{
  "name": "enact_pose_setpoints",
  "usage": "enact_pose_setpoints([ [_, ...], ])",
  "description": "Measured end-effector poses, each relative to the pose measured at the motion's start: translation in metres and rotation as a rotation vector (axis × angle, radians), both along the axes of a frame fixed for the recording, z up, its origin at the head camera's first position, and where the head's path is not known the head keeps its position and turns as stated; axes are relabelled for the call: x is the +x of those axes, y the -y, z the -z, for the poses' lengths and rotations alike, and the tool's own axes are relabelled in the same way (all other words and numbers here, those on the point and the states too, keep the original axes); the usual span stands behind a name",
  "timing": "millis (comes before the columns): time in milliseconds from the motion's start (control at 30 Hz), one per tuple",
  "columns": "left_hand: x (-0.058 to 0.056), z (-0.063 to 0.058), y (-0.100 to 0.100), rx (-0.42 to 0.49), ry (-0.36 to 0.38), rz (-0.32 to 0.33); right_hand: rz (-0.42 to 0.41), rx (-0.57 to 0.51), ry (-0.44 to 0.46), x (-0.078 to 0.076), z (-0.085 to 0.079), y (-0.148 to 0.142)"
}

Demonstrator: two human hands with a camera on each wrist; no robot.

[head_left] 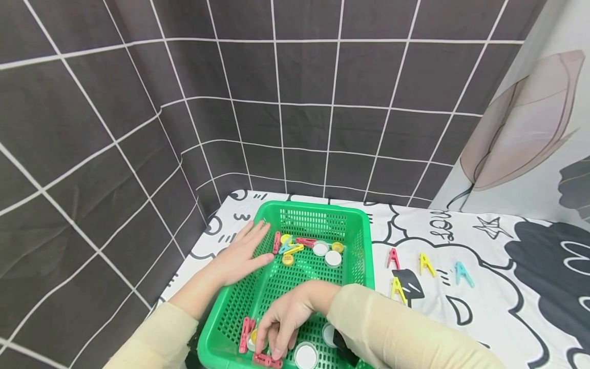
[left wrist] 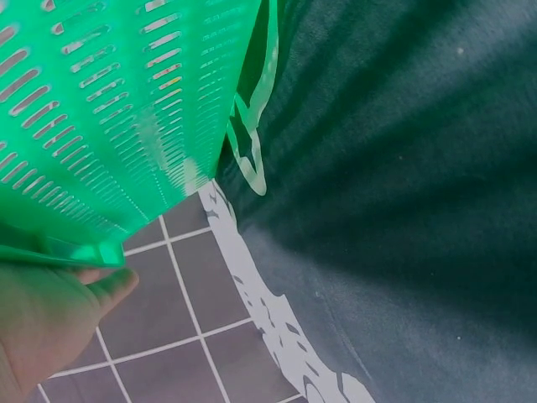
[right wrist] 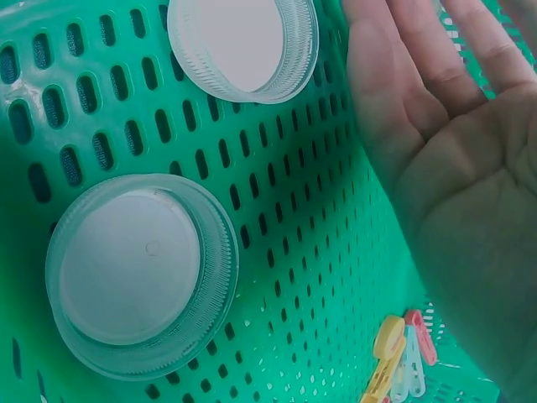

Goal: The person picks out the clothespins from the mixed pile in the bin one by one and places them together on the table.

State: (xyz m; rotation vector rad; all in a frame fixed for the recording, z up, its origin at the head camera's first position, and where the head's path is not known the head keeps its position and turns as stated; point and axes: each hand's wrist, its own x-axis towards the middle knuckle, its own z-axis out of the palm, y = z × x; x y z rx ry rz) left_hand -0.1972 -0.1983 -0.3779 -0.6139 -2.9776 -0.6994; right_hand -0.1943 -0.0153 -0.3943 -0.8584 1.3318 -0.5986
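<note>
My left hand (head_left: 241,256) rests on the left rim of a green perforated basket (head_left: 318,206), fingers straight and thumb pointing inward. In the left wrist view this hand (left wrist: 50,319) lies against the basket edge (left wrist: 105,252). Low in the basket, my right hand (head_left: 295,310) pinches a red clothespin (head_left: 262,360) between thumb and fingers. Just left of it are another red clothespin (head_left: 244,335) and a yellow cap (head_left: 253,335), partly hidden by the fingers. White lids (head_left: 306,355) lie to its right; the right wrist view shows a clear-rimmed lid (right wrist: 130,269) close up.
At the basket's far end lie red, blue and yellow clothespins (head_left: 294,249), yellow caps (head_left: 337,247) and white lids (head_left: 333,259). Right of the basket, a red clothespin (head_left: 393,258), a blue one (head_left: 463,274) and yellow ones (head_left: 426,265) lie on the patterned cloth (head_left: 484,302). A dark grid-patterned curtain (head_left: 304,123) hangs behind.
</note>
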Motion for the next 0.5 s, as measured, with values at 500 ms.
enact_pose_setpoints([
  [500, -0.0006, 0.0017, 0.0004, -0.014, 0.010, -0.003, 0.082, 0.007, 0.056, 0.0098, 0.0016, 0.0030],
])
